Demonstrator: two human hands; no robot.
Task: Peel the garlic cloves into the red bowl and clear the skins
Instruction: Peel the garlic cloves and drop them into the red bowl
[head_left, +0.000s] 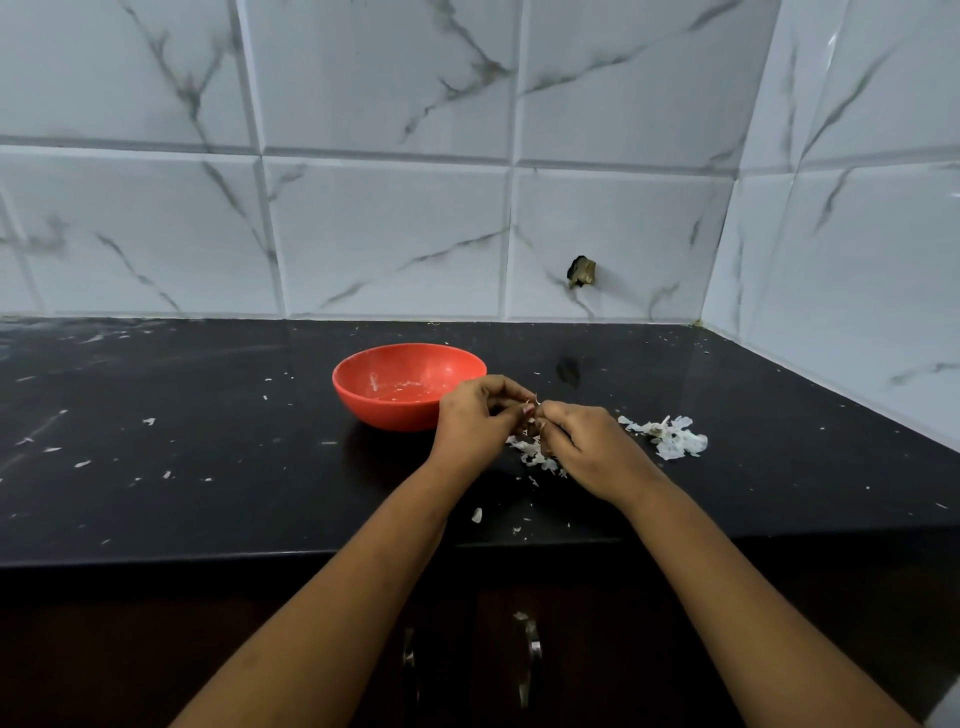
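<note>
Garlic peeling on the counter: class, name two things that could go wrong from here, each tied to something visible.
1. The left hand and right hand pinch the clove beside the red bowl, not over it; it may drop among the skins.
2. Flakes lie near the counter edge; a forearm could sweep them off.

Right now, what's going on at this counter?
A person is peeling at the black counter. The left hand and right hand meet just in front and to the right of the red bowl, pinching something small, apparently a garlic clove, mostly hidden. The bowl shows only small pale bits. Under the hands lie loose skins, and a bigger pile sits further right, not yet cleared.
</note>
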